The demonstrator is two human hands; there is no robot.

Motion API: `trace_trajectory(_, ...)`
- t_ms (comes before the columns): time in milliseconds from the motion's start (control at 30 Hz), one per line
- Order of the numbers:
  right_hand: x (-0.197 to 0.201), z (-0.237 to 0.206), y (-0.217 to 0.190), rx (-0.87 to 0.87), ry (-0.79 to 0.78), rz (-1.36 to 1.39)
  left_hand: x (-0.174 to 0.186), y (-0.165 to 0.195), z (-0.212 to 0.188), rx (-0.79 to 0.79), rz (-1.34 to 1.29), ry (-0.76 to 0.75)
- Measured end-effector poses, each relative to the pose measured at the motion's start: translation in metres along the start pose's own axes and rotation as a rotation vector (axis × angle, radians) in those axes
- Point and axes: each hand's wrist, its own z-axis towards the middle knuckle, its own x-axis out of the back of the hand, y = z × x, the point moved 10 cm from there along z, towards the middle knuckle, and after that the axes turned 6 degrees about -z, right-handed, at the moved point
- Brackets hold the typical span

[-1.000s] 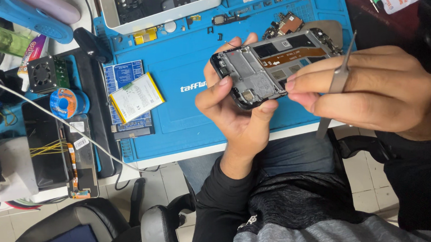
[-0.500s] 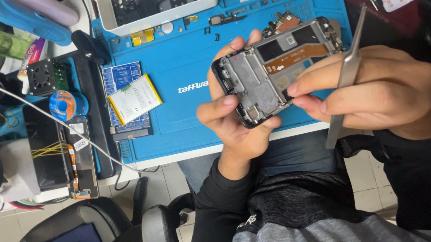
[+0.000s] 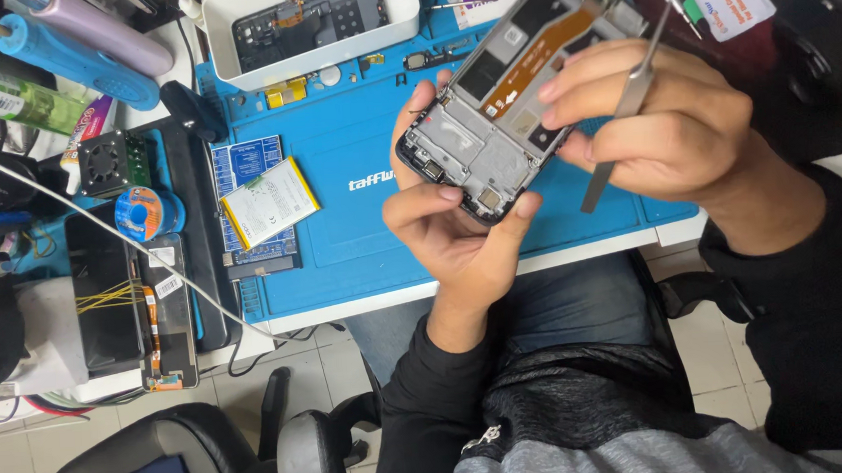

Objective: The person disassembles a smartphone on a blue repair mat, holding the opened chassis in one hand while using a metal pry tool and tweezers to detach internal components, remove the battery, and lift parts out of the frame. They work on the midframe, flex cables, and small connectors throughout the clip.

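Moved: you have lifted the opened phone [image 3: 505,95] higher and tilted it since a moment ago.
Left hand [image 3: 455,230]: your fingers are curled around the phone's lower end, held above the blue mat [image 3: 363,240].
Right hand [image 3: 672,119]: closed on metal tweezers [image 3: 627,107], fingertips resting on the phone's inner frame.
Around: a yellow-edged battery [image 3: 270,202] lies on the mat, a white tray [image 3: 316,29] behind it.
In the way: your right hand hides the phone's right edge.
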Motion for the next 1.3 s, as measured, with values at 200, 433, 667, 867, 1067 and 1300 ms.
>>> trace_trajectory(200,0.017,-0.012,0.004,-0.029,0.098,0.006,-0.003,-0.004,-0.004,0.221,-0.5,0.025)
trace_trajectory(433,0.0,-0.011,0.001,0.005,-0.064,0.184,0.002,-0.06,-0.029,0.973,-1.092,0.175)
trace_trajectory(667,-0.023,-0.014,0.009,0.032,-0.257,0.12,0.012,-0.052,-0.034,0.892,-0.956,0.201)
trace_trajectory(867,-0.027,-0.016,0.005,0.02,-0.362,0.25,0.016,-0.035,-0.022,0.827,-0.76,0.221)
trace_trajectory(1067,-0.03,-0.02,0.001,0.041,-0.407,0.257,0.019,-0.035,-0.021,0.841,-0.658,0.237)
trace_trajectory(1300,-0.026,-0.021,-0.006,0.104,-0.369,0.276,0.017,-0.038,-0.028,0.88,-0.769,0.244)
